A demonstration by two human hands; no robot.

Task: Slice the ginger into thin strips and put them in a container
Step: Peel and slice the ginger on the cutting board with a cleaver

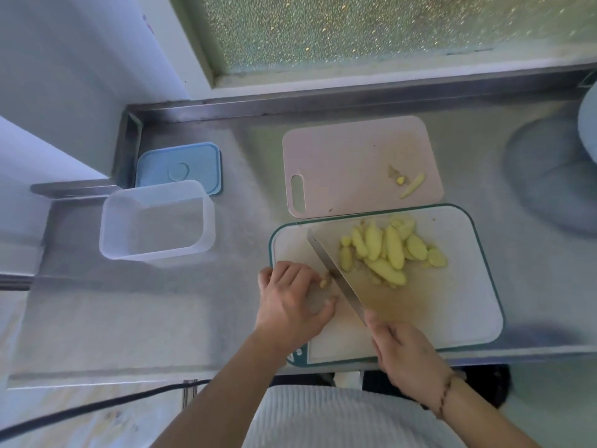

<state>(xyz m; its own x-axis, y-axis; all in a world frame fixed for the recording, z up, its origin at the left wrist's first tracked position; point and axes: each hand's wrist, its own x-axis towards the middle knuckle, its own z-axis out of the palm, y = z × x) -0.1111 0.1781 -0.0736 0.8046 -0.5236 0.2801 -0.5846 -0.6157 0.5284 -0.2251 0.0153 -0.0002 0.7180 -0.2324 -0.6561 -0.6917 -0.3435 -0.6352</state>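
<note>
Ginger appears in three places: a small pale-yellow ginger stub [325, 281] under the fingertips of the left hand [295, 300], one heap of roughly a dozen flat yellow ginger slices [387, 252] to the right of the blade, and two or three ginger scraps [408, 184] on the far board. Two cutting boards lie on the stainless-steel counter [206, 305]: a white plastic cutting board with a teal rim [452, 318] nearest the person and a pink plastic cutting board with a handle slot [349, 163] just beyond it, their edges touching or overlapping. One broad steel knife [336, 276] stands edge-down against the stub, its handle enclosed by the curled fingers of the right hand [408, 357]. The left hand's fingers are bent over the stub, apparently pinching it, though most of the piece is hidden. One clear rectangular plastic container [155, 221] stands open, well left of the boards, with one blue square lid [179, 168] lying flat just behind it.
</note>
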